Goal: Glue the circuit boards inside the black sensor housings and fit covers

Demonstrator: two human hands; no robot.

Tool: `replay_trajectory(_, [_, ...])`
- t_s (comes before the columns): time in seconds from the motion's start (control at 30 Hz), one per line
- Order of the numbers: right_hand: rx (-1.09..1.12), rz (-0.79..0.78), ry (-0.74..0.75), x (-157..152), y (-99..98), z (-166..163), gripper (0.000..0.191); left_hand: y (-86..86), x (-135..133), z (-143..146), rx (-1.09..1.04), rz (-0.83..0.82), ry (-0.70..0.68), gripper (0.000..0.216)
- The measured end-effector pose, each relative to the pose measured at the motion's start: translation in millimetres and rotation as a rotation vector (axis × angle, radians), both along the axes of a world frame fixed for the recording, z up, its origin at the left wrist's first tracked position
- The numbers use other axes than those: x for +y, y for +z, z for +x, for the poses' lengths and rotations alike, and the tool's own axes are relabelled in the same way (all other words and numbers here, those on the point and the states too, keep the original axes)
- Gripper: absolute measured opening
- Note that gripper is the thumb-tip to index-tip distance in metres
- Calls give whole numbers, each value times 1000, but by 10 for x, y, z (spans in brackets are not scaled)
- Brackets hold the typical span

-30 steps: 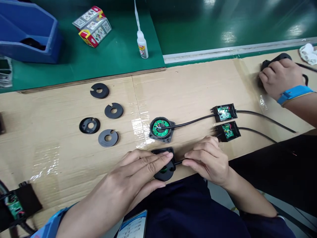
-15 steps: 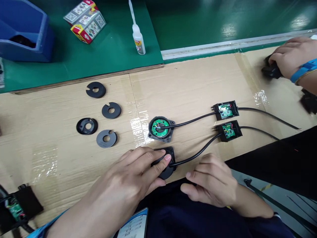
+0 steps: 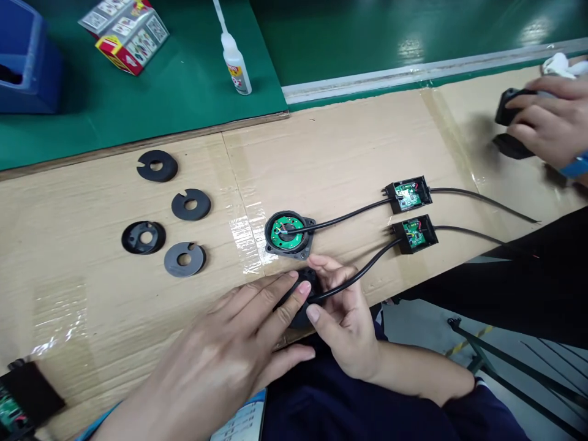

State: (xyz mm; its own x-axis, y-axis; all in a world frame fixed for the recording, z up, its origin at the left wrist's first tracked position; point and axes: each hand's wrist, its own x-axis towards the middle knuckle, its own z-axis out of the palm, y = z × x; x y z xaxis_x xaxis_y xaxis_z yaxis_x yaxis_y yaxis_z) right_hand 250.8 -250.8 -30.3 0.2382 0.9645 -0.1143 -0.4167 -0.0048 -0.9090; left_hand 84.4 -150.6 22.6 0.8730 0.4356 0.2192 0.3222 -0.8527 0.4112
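Note:
A black round housing [image 3: 309, 293] lies at the near edge of the cardboard sheet [image 3: 349, 147], mostly covered by my hands. My left hand [image 3: 239, 349] presses its fingertips on the housing's top, thumb below the edge. My right hand [image 3: 342, 312] grips the housing from the right, at the point where its black cable [image 3: 367, 268] leaves. That cable runs to a small open black box with a green board [image 3: 413, 233]. Just behind sits a second round housing [image 3: 289, 233], open and showing a green board, wired to another small box [image 3: 408, 195].
Several black slotted discs [image 3: 184, 258] lie to the left. A glue bottle [image 3: 236, 61], a printed carton [image 3: 124, 33] and a blue bin [image 3: 22, 67] stand on the green mat. A co-worker's hand [image 3: 546, 125] holds a black part at far right. Another open box [image 3: 18, 404] lies bottom left.
My right hand let go of the cable, drew back toward me, then moved left onto the housing. My left hand stayed on the housing. The co-worker's hand shifted at the far right.

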Motion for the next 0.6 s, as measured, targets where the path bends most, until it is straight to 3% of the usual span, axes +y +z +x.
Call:
replay_trajectory(0.17, [-7,35,0,-3,-28,-15,27,-156,23,74,-187,-560,180,29])
replay_trajectory(0.27, [-4,54,-21,15,-33,-22,28,-282,-42,200,-294,-751,312,22])
replay_trajectory(0.4, [-35,64,-31,23,-49,-31,30,-422,-143,307,-396,-700,376,12])
replay_trajectory(0.6, [-33,120,32,7,-86,-12,35,-528,-270,333,-500,-647,444,14])
